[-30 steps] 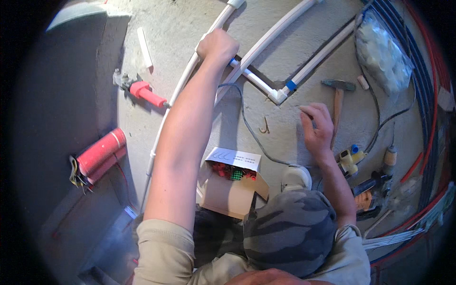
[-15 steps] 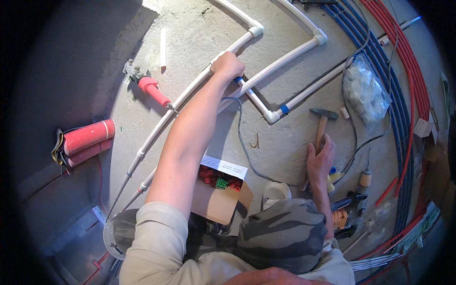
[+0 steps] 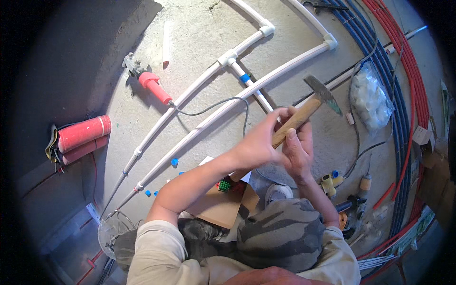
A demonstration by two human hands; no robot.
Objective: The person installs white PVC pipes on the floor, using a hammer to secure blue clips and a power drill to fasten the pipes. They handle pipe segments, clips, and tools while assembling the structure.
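Observation:
A hammer (image 3: 306, 111) with a wooden handle is raised above the floor, tilted, its dark head toward the upper right. My left hand (image 3: 260, 142), slightly blurred, is closed around the handle, its fingers reaching to the far side. The handle's lower end shows below my left wrist. My right hand (image 3: 298, 149) is closed on the handle nearer the head, thumb on top. Beneath the hands, a white pipe branch with a blue band (image 3: 245, 78) runs down from a white tee fitting (image 3: 227, 57). Its lower end is hidden behind my hands.
An open cardboard box (image 3: 216, 208) of small red and green parts stands by my knees, blue caps (image 3: 174, 162) beside it. A pink-handled tool (image 3: 154, 88) lies left with a grey cord. Right are a bag of white fittings (image 3: 371, 97), power tools, and blue and red pipes (image 3: 412, 95).
My left hand has left the tee fitting and come down to the hammer. My right hand has lifted the hammer off the floor toward the middle. Blue caps beside the box have come into view.

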